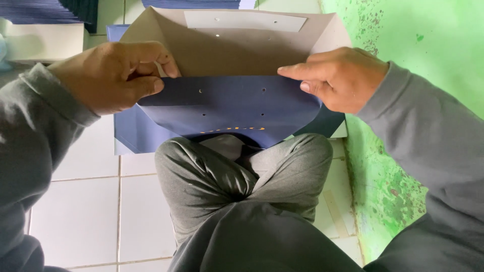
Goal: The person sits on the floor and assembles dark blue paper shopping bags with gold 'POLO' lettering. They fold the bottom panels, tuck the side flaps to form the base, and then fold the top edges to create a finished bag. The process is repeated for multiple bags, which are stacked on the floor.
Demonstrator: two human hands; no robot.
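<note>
Both hands pinch the blue paper bag (232,106) over the lap. The left hand (108,75) grips its left edge, the right hand (343,78) its right edge.

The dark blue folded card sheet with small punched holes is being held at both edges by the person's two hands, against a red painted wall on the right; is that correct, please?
Not quite: the wall is green painted, with chipped patches, not red. The head view shows it. The rest stands: the left hand and right hand hold the dark blue folded card sheet with small punched holes at both edges.

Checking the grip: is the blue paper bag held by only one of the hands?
No, both the left hand and right hand pinch the blue paper bag.
</note>
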